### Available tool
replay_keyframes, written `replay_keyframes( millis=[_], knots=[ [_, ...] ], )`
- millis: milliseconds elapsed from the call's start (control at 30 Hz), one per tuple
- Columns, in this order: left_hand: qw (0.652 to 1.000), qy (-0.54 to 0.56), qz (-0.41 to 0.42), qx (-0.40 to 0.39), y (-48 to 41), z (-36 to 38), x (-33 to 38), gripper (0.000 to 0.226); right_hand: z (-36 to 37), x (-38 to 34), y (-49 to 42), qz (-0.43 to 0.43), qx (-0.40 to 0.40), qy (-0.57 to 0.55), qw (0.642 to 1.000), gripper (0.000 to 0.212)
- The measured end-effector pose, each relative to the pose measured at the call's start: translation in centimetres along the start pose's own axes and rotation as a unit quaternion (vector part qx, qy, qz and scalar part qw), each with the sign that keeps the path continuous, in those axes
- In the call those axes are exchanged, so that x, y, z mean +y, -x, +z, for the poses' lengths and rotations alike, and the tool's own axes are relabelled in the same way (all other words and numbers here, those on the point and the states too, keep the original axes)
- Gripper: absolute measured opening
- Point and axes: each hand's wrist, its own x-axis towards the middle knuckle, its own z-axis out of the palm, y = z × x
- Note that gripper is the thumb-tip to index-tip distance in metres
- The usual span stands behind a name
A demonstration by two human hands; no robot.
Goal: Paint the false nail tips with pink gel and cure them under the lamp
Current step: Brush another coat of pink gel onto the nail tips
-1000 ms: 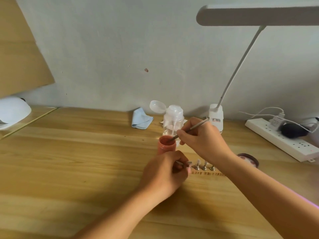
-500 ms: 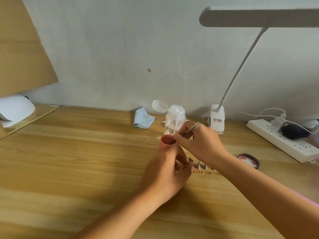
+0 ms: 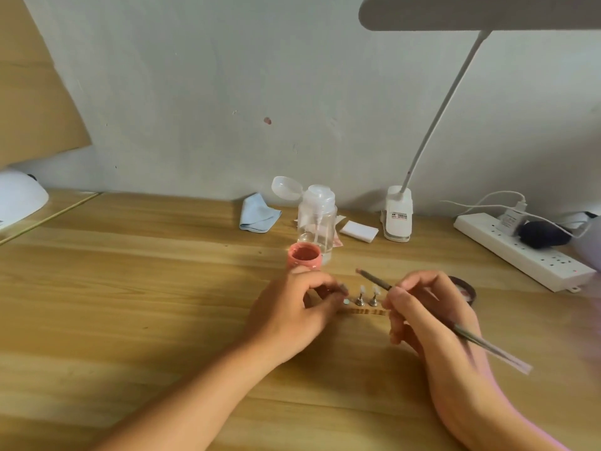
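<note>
An open pot of pink gel (image 3: 304,255) stands on the wooden table (image 3: 130,304). In front of it lies a small strip (image 3: 364,311) with clear nail tips (image 3: 368,296) on metal stands. My left hand (image 3: 292,315) pinches one small stand at the strip's left end; the tip on it is hidden by my fingers. My right hand (image 3: 432,320) grips a thin brush (image 3: 374,277) like a pen, its pink-tinted tip hanging just above the nail tips. The white curing lamp (image 3: 19,200) sits at the far left edge.
A clear pump bottle (image 3: 317,216) with its cap flipped open stands behind the pot. A blue cloth (image 3: 258,216), white pads (image 3: 359,231), a clip desk lamp (image 3: 398,213), a power strip (image 3: 523,252) and the pot's lid (image 3: 465,292) lie along the back and right.
My right hand has lifted the brush out of the gel pot and drawn it back toward me, over the nail tips. My left hand stays at the strip's left end.
</note>
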Motion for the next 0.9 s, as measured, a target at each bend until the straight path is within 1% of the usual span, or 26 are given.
replay_keyframes(
  millis=[100,233,467,600,733,833,900],
  knots=[
    [1.000,-0.011,0.012,-0.010,-0.08,0.06,-0.29,0.013,-0.23,0.32,-0.24,0.031,0.002,-0.001,1.000,0.007],
    [1.000,0.012,0.009,-0.002,-0.39,0.14,-0.46,0.015,-0.17,0.47,-0.56,0.045,-0.010,-0.010,0.999,0.009],
    [0.999,0.030,0.000,-0.015,-0.45,0.21,-0.66,0.008,0.04,0.92,-0.79,0.028,-0.030,0.000,0.999,0.010],
    [0.999,0.027,0.004,-0.027,-0.38,0.18,-0.60,0.010,0.12,0.88,-0.77,0.024,-0.047,0.015,0.998,0.007],
    [0.999,0.033,0.004,-0.018,-0.41,0.22,-0.42,0.016,0.01,0.85,-0.88,0.017,-0.032,0.012,0.999,0.006],
    [0.999,0.031,0.005,-0.013,-0.36,0.16,-0.38,0.016,-0.14,0.58,-0.73,-0.023,0.001,0.002,1.000,0.007],
    [0.999,0.030,0.003,-0.008,-0.35,0.18,-0.36,0.016,-0.23,0.49,-0.76,-0.024,0.000,-0.005,1.000,0.007]
  ],
)
